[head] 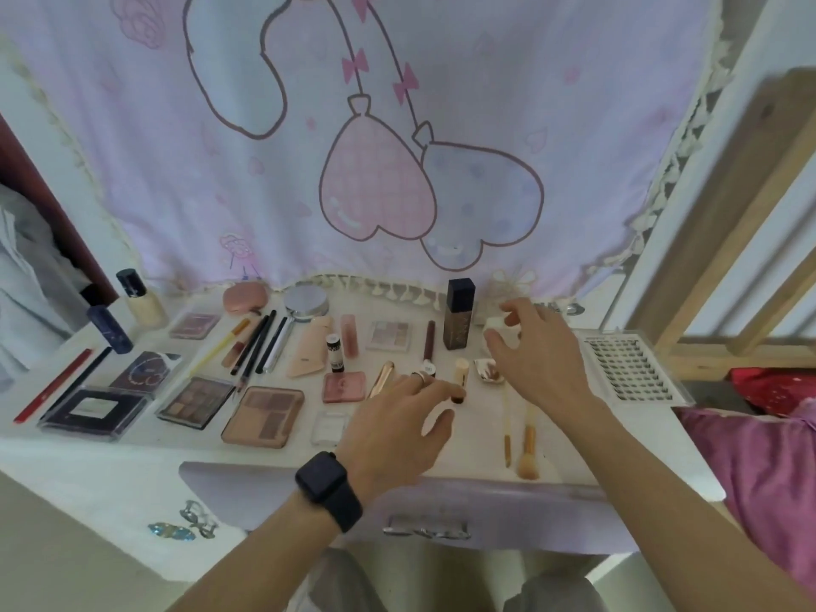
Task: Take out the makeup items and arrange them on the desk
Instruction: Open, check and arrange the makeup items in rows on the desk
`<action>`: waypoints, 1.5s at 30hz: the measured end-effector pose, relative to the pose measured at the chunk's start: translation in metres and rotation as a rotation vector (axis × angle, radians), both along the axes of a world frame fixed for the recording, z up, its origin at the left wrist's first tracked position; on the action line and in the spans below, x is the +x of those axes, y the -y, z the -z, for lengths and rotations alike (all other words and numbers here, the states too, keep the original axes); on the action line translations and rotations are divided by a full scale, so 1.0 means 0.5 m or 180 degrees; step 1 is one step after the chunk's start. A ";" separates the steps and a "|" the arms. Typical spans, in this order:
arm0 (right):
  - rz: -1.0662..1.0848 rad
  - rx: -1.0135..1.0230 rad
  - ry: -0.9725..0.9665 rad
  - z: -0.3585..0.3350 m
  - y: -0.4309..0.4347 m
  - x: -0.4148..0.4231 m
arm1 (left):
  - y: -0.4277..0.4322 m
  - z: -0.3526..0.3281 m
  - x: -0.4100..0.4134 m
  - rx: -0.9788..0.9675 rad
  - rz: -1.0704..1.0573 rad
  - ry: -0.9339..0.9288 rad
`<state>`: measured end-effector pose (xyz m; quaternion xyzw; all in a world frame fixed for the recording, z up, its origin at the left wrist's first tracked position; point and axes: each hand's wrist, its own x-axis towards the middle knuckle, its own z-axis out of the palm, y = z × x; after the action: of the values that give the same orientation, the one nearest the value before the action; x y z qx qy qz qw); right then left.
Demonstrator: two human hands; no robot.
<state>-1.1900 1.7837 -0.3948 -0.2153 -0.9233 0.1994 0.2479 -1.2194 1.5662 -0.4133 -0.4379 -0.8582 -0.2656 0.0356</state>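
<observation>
Many makeup items lie in rows on the white desk (132,461). My right hand (541,360) reaches to the back right and pinches a small white sponge (493,325) between thumb and fingers, just right of a tall dark foundation bottle (459,320). My left hand (397,421), with a ring and a black watch, hovers over the desk's middle with fingers spread. Its index fingertip touches the dark end of a cream-coloured stick (462,372); the thumb stays apart from it. A small silver dish (485,372) lies partly under my right hand.
Eyeshadow palettes (264,417), pencils (256,342), a round compact (307,300) and bottles (141,302) fill the left half. Two brushes (527,448) lie near the front edge. A false-lash tray (631,368) sits at the right end. A printed curtain hangs behind; a lilac drawer (424,501) is below.
</observation>
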 end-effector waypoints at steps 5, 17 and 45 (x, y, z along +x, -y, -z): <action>-0.0237 0.0023 0.0184 -0.044 0.004 -0.066 | -0.005 -0.060 -0.127 0.0209 -0.0667 0.0224; 0.0098 0.0929 0.0988 -0.026 0.010 -0.163 | -0.130 -0.016 -0.241 -0.1254 -0.0580 0.1008; -0.1235 -0.2480 -0.0570 -0.102 0.138 0.115 | 0.000 -0.157 -0.027 -0.0297 -0.0150 -0.0276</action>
<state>-1.1325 1.7148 -0.3436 -0.0972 -0.7774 0.5931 0.1853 -1.2329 1.5661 -0.3348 -0.4298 -0.8774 -0.2050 0.0586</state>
